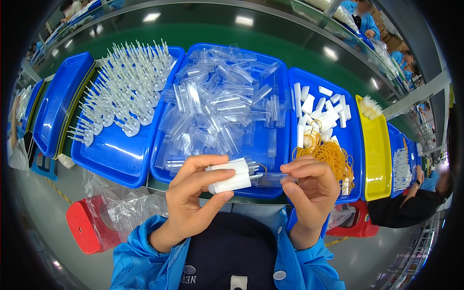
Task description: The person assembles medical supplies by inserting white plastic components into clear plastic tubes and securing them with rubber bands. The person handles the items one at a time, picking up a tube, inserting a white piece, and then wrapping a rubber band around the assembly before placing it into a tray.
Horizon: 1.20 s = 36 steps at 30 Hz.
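Observation:
In my left hand (191, 195) is a bundle of white block-shaped pieces (229, 180), with thin white tips and clear plastic at its right end. The thumb and fingers press it from both sides. To its right, my right hand (313, 186) pinches the outer end of a clear plastic tube (270, 180). The tube lines up with a white tip on the bundle; how far it fits over the tip is hard to see. Both hands are above the front edge of the middle blue tray (263, 145), where many clear tubes (217, 96) lie heaped.
A blue tray (111, 154) at left carries upright white pin-like parts (130, 82). In the right blue tray (347, 137) lie white blocks (326, 113) and tan rubber bands (333, 157), beside a yellow tray (377, 164). Red stools (82, 227) stand below. A co-worker's arm (408, 195) is at far right.

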Available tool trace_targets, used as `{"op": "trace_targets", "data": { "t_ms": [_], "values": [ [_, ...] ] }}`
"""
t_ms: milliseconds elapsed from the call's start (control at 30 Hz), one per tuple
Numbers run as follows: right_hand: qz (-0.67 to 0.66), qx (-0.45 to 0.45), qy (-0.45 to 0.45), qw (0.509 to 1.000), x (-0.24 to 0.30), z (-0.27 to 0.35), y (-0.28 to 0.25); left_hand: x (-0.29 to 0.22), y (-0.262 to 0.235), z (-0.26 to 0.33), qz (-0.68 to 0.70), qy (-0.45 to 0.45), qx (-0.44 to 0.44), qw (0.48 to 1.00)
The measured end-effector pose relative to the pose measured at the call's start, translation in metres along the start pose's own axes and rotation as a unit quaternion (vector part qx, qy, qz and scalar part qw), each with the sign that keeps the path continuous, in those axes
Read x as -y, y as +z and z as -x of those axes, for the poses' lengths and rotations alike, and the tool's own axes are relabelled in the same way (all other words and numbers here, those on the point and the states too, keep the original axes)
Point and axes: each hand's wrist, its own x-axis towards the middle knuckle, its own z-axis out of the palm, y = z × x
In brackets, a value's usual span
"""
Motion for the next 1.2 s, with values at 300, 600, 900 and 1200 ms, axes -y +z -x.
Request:
{"op": "trace_targets", "data": {
  "t_ms": [300,600,900,1200],
  "values": [
    [0.003,0.014,-0.005,1.000,-0.001,0.000,0.001,0.000,0.000,0.000,0.001,0.001,0.007,1.000],
    [0.015,0.016,-0.002,1.000,-0.001,0.001,0.003,0.000,0.002,-0.001,0.014,-0.005,-0.005,1.000],
    [-0.003,-0.008,-0.023,1.000,-0.012,0.005,0.009,0.002,0.000,-0.002,-0.069,0.047,-0.011,0.996],
    [-0.027,0.035,0.029,0.999,-0.012,-0.006,0.002,0.005,0.001,-0.003,-0.129,0.103,-0.001,0.986]
  ]
}}
